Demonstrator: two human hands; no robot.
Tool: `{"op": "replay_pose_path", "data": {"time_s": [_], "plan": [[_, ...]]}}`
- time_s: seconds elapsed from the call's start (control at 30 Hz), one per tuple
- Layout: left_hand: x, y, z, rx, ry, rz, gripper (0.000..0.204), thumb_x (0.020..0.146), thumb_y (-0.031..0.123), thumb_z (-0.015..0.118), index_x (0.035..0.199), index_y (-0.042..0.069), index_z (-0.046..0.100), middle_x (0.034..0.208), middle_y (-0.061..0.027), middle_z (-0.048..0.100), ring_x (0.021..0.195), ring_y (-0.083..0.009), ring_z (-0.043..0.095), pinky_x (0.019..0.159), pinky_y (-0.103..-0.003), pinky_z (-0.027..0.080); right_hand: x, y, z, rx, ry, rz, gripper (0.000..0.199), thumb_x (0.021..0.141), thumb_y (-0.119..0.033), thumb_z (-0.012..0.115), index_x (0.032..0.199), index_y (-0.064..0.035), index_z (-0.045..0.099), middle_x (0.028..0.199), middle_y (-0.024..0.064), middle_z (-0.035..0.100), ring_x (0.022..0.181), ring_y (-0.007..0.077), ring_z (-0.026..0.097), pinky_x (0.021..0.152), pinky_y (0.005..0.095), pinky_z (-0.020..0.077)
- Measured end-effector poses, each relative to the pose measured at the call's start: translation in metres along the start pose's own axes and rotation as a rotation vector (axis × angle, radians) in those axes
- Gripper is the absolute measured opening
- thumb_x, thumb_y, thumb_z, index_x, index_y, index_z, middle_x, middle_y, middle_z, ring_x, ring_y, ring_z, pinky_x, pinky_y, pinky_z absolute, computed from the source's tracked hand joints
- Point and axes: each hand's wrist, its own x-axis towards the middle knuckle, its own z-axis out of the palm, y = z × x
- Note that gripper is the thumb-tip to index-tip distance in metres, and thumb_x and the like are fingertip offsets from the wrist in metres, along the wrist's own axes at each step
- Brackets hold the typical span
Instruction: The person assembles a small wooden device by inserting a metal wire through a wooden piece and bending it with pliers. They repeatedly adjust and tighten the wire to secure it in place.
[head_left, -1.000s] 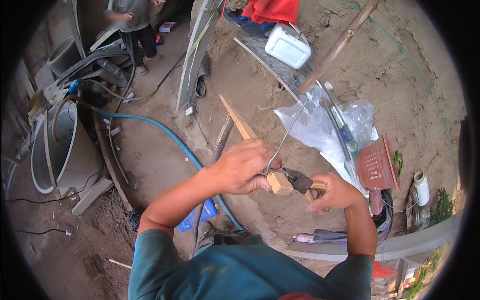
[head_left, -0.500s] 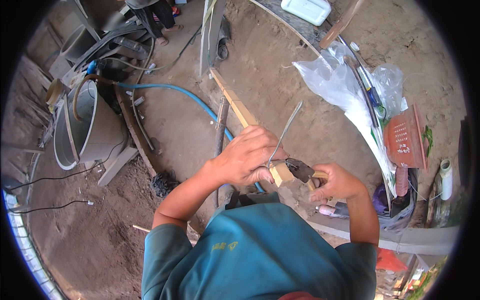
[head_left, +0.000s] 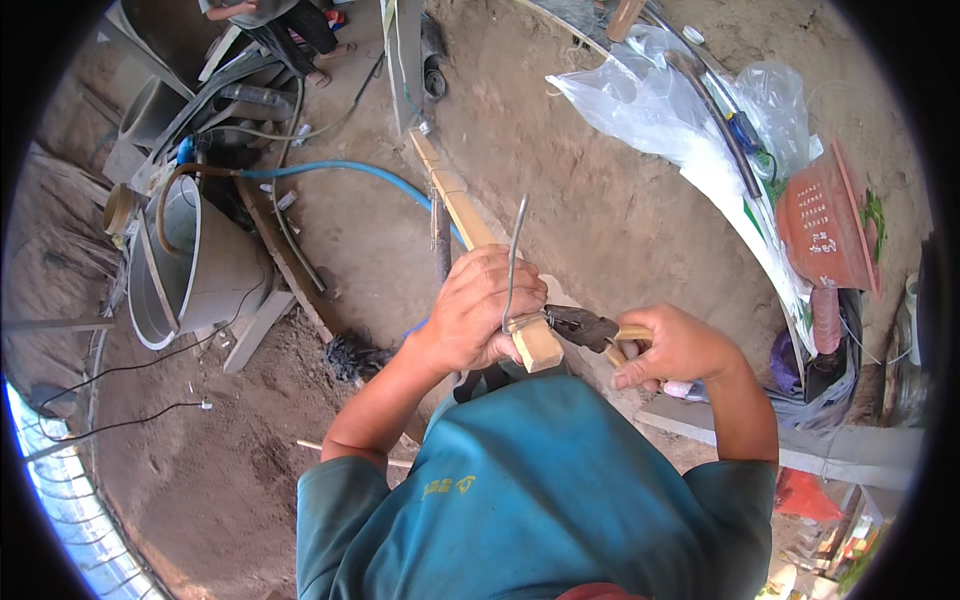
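Note:
My left hand (head_left: 487, 300) is closed round a long squared wooden bar (head_left: 462, 210), close to its near end. A grey wire (head_left: 516, 255) loops round the bar beside my left thumb, and its free end sticks up. My right hand (head_left: 678, 348) grips the yellow handles of a pair of pliers (head_left: 583, 328). The dark jaws of the pliers meet the wire at the bar's side; whether they pinch it I cannot tell. Farther up, a dark pole (head_left: 440, 237) crosses the bar and appears bound to it with wire.
At the left a large grey tub (head_left: 215, 270) lies tilted, with a blue hose (head_left: 350, 168) running from it. Plastic sheeting (head_left: 640, 110), a reddish planter (head_left: 822, 222) and a bag are at the right. Another person (head_left: 285, 30) is at the far left.
The pliers have come up against the wire at the bar's side, jaws now seen edge-on. The wire's free end has swung left and stands more upright. My view has shifted slightly.

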Motion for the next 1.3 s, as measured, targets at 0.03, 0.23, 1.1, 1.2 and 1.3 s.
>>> {"op": "replay_pose_path", "data": {"time_s": [0.03,0.23,1.1,1.2,1.3], "plan": [[-0.002,0.002,0.001,0.029,-0.003,-0.015,0.056,0.099,0.059,0.058,0.112,0.005,0.068,0.113,-0.0117,0.071,0.108,-0.0343,0.068,0.096,-0.050,0.051,0.001,0.002,0.002,0.016,-0.006,-0.005,0.038,0.077,-0.015,0.095,0.087,0.0004,0.063,0.070,0.0018,0.061,0.055,0.0103,0.063,0.049,0.0276,0.0487],[-0.018,0.016,0.012,0.090,0.045,-0.183,0.052,0.103,0.055,0.057,0.111,0.005,0.071,0.114,-0.0136,0.071,0.110,-0.0352,0.067,0.096,-0.049,0.051,0.008,0.017,0.007,0.042,-0.064,0.009,0.039,0.082,-0.024,0.093,0.096,0.0007,0.067,0.070,0.0020,0.064,0.054,0.0075,0.060,0.050,0.0257,0.0462],[-0.025,0.033,0.052,-1.904,0.310,-1.521,0.078,0.099,0.062,0.058,0.150,0.004,0.044,0.118,-0.0165,0.068,0.101,-0.0278,0.075,0.059,-0.036,0.066,0.037,0.068,-0.036,0.094,-0.081,0.045,0.042,0.078,-0.022,0.095,0.095,0.0015,0.065,0.069,-0.0006,0.057,0.055,0.0086,0.060,0.050,0.0264,0.0459],[-0.017,0.029,0.054,-1.981,0.333,-1.534,0.083,0.099,0.060,0.059,0.155,0.003,0.037,0.123,-0.0205,0.067,0.107,-0.0353,0.074,0.068,-0.043,0.070,0.037,0.072,-0.040,0.097,-0.075,0.047,0.042,0.079,-0.023,0.095,0.097,0.0014,0.066,0.069,-0.0008,0.058,0.055,0.0085,0.060,0.050,0.0268,0.0462],[-0.018,0.026,0.063,-1.946,0.426,-1.550,0.082,0.100,0.059,0.058,0.156,0.004,0.035,0.126,-0.0224,0.066,0.107,-0.0383,0.074,0.071,-0.045,0.070,0.039,0.070,-0.045,0.101,-0.062,0.046,0.041,0.081,-0.026,0.094,0.095,0.0000,0.065,0.067,-0.0004,0.059,0.054,0.0080,0.058,0.050,0.0269,0.0443]]}}
